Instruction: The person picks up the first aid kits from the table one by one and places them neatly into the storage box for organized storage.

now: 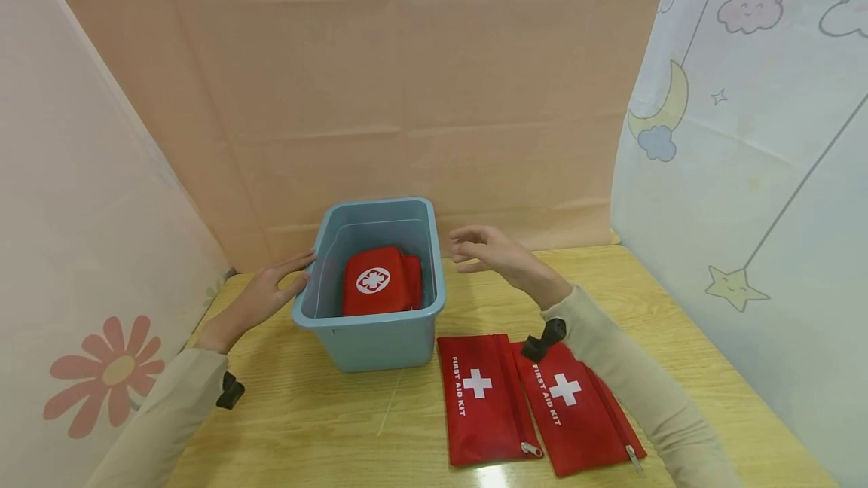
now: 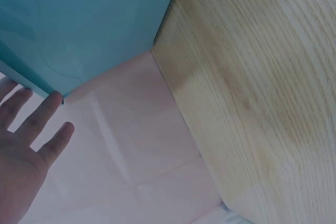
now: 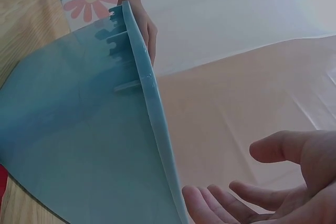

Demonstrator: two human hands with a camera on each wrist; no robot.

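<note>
Blue bin (image 1: 371, 322) set toward the far middle of the wooden table (image 1: 325, 428), close to the pink backdrop (image 1: 407, 96), with one red first-aid pouch (image 1: 377, 282) lying flat on its floor, white cross badge facing up. Left hand (image 1: 271, 294) laid against the bin's left wall just below the rim, fingers straight and spread, holding nothing; judged to be there to steady the bin from that side. Same hand in the left wrist view (image 2: 26, 140): fingers extended, tips at the edge of the blue wall (image 2: 79, 24), nothing gripped. Right hand (image 1: 490, 253) raised just right of the bin's far right corner, apart from the rim, fingers loosely extended and relaxed, empty; in the right wrist view, fingers (image 3: 247, 195) slack and slightly bent beside the bin's rim (image 3: 152, 108), no contact seen. Likely poised beside the bin as a mirror to the left, ready to bracket it from both sides. Two flat red kits marked FIRST AID KIT waiting on the near right of the table, the left kit (image 1: 483, 396) and the right kit (image 1: 576, 407) overlapping at their inner edges, zip pulls toward the near edge, right forearm passing over the right one. Well apart from the bin's contents, within easy reach of the right hand.
</note>
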